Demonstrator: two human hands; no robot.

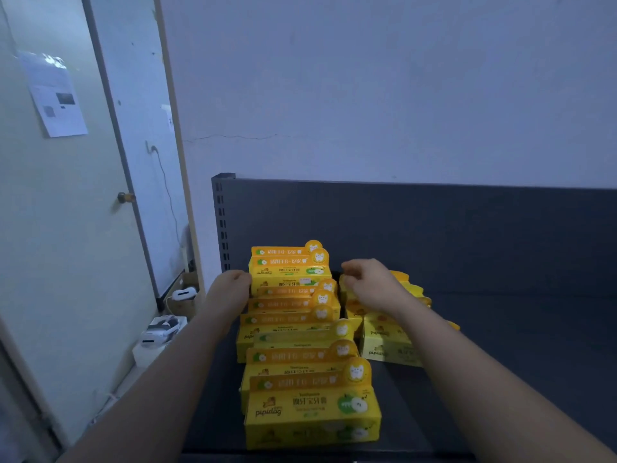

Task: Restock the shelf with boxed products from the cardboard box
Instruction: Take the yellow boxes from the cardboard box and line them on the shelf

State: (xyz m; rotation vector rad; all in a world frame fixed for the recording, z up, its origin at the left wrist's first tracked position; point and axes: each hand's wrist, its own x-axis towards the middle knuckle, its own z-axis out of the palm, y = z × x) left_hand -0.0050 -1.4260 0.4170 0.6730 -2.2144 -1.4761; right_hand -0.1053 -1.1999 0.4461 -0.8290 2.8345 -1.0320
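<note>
toothpaste boxes (310, 409): yellow "pipidog" cartons standing in a front-to-back row on the shelf, around 6 o'clock. The nearest one is sharp. The ones behind blur and overlap, so I can't count them.
second row (389, 349): same yellow cartons just off to the 3 o'clock side, mostly hidden under the right forearm.
left hand (233, 285): up against the 9 o'clock end of the rearmost boxes. The fingers are tucked out of sight, so I honestly can't tell if it's gripping or only touching.
right hand (370, 285): over the far end of the second row with fingers curled. Can't make out whether they've got hold of a box.
shelf (500, 345): dark metal with a back panel, and a slotted upright (223, 222) at its 9 o'clock edge. The right side runs out of frame.
door (66, 228): pale, at 9 o'clock, with a round knob (126, 197).
paper sheet (53, 95): stuck on the door around 10 o'clock, print unreadable.
white headsets (160, 330): down at 8 o'clock, dim.
</note>
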